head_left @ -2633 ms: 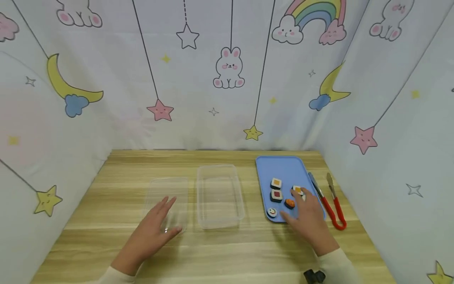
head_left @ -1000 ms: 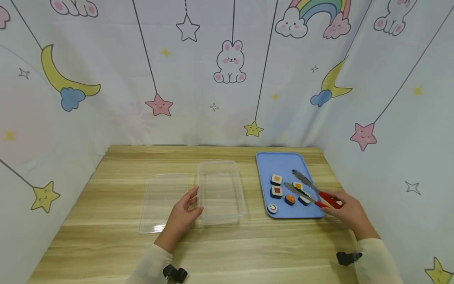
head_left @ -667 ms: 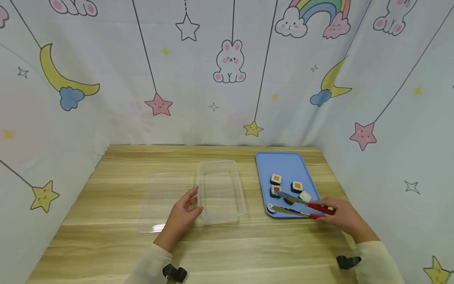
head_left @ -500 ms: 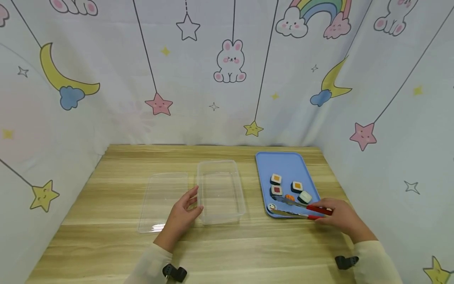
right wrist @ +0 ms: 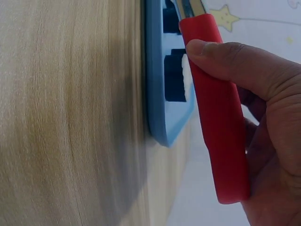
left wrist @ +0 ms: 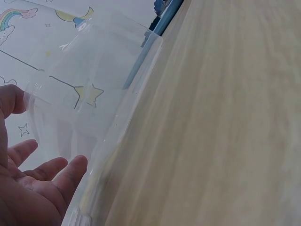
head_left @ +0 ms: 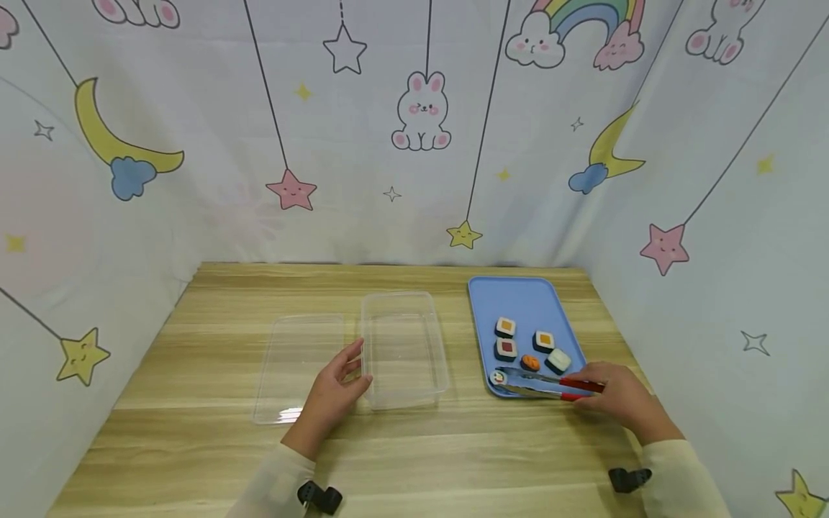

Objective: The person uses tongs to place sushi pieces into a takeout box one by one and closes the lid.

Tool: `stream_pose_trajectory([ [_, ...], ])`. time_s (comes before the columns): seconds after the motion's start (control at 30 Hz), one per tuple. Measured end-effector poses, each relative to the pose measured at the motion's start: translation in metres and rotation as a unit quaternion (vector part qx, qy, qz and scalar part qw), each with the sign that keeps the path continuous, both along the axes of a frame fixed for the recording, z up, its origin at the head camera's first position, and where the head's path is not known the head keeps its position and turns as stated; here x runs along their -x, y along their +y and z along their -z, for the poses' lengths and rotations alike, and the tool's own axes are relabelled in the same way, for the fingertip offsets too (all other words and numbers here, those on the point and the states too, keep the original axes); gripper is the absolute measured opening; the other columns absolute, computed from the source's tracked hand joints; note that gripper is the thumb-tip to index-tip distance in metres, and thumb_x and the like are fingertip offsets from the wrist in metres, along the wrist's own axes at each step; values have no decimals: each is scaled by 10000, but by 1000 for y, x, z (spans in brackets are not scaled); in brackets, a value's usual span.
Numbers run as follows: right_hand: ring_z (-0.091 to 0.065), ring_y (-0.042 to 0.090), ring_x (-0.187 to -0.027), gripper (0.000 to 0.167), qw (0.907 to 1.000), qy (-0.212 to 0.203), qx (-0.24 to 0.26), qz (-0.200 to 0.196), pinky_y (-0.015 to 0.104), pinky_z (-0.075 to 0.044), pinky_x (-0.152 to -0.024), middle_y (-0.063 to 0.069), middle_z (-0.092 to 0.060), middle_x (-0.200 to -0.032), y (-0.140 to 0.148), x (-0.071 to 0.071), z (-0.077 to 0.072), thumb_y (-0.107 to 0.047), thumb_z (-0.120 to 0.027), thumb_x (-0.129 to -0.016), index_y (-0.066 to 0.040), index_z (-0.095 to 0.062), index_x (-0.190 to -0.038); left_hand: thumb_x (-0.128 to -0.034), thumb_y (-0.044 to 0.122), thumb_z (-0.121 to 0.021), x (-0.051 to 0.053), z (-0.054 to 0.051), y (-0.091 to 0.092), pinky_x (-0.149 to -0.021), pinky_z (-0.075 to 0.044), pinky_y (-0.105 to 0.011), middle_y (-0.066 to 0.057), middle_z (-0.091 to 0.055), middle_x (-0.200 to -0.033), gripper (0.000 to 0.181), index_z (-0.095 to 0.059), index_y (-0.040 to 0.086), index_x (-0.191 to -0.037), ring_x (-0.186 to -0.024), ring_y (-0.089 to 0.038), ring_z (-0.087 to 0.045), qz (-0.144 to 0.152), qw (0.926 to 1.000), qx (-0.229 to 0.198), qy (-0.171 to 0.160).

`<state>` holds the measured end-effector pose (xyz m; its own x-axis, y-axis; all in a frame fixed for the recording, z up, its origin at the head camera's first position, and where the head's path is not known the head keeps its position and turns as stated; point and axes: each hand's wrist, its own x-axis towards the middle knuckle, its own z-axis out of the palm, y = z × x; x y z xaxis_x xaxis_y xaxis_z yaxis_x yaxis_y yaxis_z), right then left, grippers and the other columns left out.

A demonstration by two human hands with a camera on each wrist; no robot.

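Note:
My right hand holds a pair of red-handled metal tongs over the near end of a blue tray. The tong tips straddle a small round sushi roll in the tray's near left corner; whether they touch it cannot be made out. In the right wrist view, thumb and fingers grip the red handle. My left hand rests its fingertips against the left side of a clear plastic container, fingers loosely bent. The left wrist view shows thumb and fingers by the container's wall.
Other sushi pieces lie on the tray: an orange-topped one, a white-topped one, a red-centred roll and yellow-centred rolls. A clear lid lies left of the container. A printed curtain borders the wooden table.
The right hand took up the tongs from beside the tray, swung their tips to the near left corner and narrowed them around the round roll. The left hand moved right to the container.

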<state>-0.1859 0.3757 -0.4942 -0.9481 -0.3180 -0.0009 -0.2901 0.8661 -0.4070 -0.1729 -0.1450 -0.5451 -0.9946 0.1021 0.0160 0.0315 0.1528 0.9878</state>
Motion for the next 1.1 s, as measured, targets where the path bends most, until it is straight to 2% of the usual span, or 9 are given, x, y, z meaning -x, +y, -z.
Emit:
stream_pose_trajectory([
  [0.13, -672, 278, -981, 351, 9999, 33, 46, 87, 458, -569, -836, 45, -758, -1074, -1, 1, -1, -219, -947, -739, -129, -829, -1057, -953, 43, -722, 1, 1, 0, -1065, -502, -475, -191, -426, -1597, 700, -424, 91, -1584, -1429, -409, -458, -30, 10000, -27, -14],
  [0.3, -666, 310, -1010, 371, 9987, 48, 254, 442, 495, -559, -853, 83, -758, -1102, -1, 2, -5, -247, -948, -740, -155, -835, -1081, -956, 57, -728, 1, 0, 0, -1065, -502, -473, -183, -425, -1601, 698, -427, 98, -1584, -1432, -401, -457, -16, 10000, -74, -29],
  [0.43, -654, 308, -1016, 351, 9970, 62, 492, 586, 442, -566, -804, 105, -751, -1129, -1, 5, -16, -273, -925, -783, -178, -833, -1108, -958, 64, -729, 1, 0, 0, -1063, -506, -465, -176, -424, -1603, 697, -427, 104, -1585, -1434, -396, -456, 1, 10000, -72, -37],
  [0.53, -643, 294, -995, 341, 9967, 176, 588, 523, 391, -564, -757, 90, -747, -1115, -3, 11, -24, -254, -913, -805, -177, -827, -1126, -957, 66, -731, 1, 1, -1, -1060, -509, -461, -172, -429, -1601, 696, -431, 108, -1584, -1430, -394, -461, -8, 10000, -45, -43],
  [0.63, -627, 275, -987, 348, 9970, 307, 555, 454, 366, -555, -741, 74, -741, -1117, -8, 19, -32, -236, -910, -810, -169, -821, -1140, -955, 68, -733, 2, 2, -1, -1056, -512, -459, -175, -432, -1598, 698, -433, 109, -1584, -1426, -397, -465, -13, 10000, -42, -31],
  [0.8, -623, 290, -1001, 359, 9974, 371, 570, 233, 402, -547, -769, 91, -739, -1136, -25, 37, -46, -235, -905, -817, -145, -813, -1152, -958, 60, -727, 2, 3, -1, -1048, -520, -437, -169, -428, -1603, 698, -430, 112, -1588, -1420, -394, -470, 10, 9999, -99, -22],
  [1.1, -633, 290, -1040, 401, 9973, 426, 585, -136, 412, -569, -794, 69, -745, -1134, -81, 74, -61, -220, -900, -817, -155, -801, -1200, -956, 18, -719, 3, 2, 0, -1047, -521, -411, -161, -432, -1602, 697, -433, 105, -1586, -1419, -389, -473, 1, 9996, -275, -58],
])
